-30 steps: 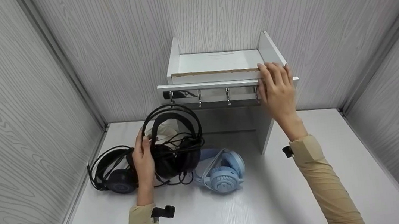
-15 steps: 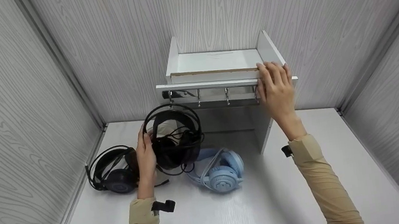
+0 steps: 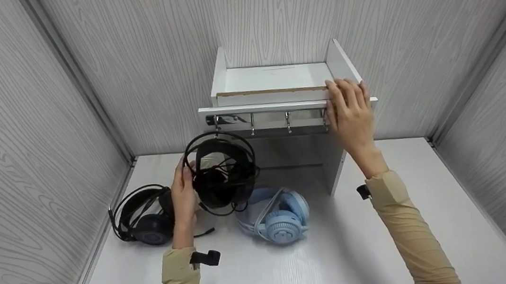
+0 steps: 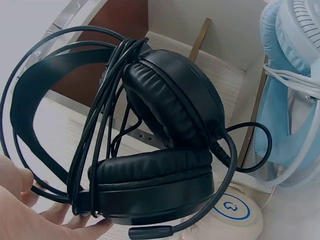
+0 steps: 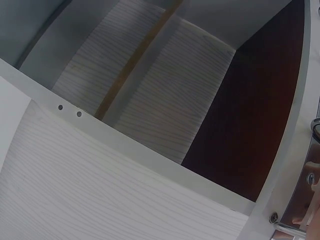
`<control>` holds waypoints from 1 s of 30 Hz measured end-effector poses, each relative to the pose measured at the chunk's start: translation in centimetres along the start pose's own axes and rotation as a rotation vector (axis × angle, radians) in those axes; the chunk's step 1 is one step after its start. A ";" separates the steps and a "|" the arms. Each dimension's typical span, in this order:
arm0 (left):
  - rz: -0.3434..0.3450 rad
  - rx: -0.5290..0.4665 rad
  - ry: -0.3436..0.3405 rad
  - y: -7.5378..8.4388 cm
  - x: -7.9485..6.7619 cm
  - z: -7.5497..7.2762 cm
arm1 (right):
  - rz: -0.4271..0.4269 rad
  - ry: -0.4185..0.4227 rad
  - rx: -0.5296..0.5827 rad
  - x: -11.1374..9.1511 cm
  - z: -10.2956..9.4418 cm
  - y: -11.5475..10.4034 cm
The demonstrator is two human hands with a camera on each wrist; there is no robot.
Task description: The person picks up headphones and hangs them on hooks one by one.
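The left hand (image 3: 183,193) grips the black headset (image 3: 234,187) at one side, before the white shelf (image 3: 274,77); whether its band touches the leftmost hook (image 3: 216,123), I cannot tell. Only the left wrist view shows clearly its microphone (image 4: 150,232) and the cream ear cup (image 4: 245,227). Farther, the right hand (image 3: 353,118) holds the shelf's front edge with bent fingers. Compared with one second ago, the black ear cups stand higher. The cream one bears a blue ringed emblem.
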State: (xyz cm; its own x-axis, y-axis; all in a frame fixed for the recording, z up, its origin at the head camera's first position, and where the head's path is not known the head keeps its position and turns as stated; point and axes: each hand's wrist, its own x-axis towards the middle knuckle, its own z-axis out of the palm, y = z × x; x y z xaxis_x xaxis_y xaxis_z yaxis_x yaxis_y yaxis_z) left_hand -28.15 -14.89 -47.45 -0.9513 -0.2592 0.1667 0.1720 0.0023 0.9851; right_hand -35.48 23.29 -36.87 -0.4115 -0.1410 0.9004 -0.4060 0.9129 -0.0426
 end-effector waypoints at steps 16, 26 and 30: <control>0.174 -0.105 0.212 2.7 -2.7 0.3 | 0.007 -0.010 0.007 -0.1 -0.1 0.1; 0.245 -0.212 0.271 1.6 -4.6 0.7 | 0.011 -0.008 0.027 -0.1 -0.1 0.4; 0.229 -0.229 0.235 1.1 -5.2 0.7 | 0.008 -0.006 0.013 -0.1 -0.1 0.4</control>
State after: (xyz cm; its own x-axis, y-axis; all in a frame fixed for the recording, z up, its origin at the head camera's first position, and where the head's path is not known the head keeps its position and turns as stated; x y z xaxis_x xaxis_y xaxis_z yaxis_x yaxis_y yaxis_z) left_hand -23.15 -12.85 -47.17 -0.8018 -0.4913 0.3401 0.4505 -0.1230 0.8842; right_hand -35.49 23.74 -36.94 -0.4193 -0.1363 0.8976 -0.4136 0.9088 -0.0552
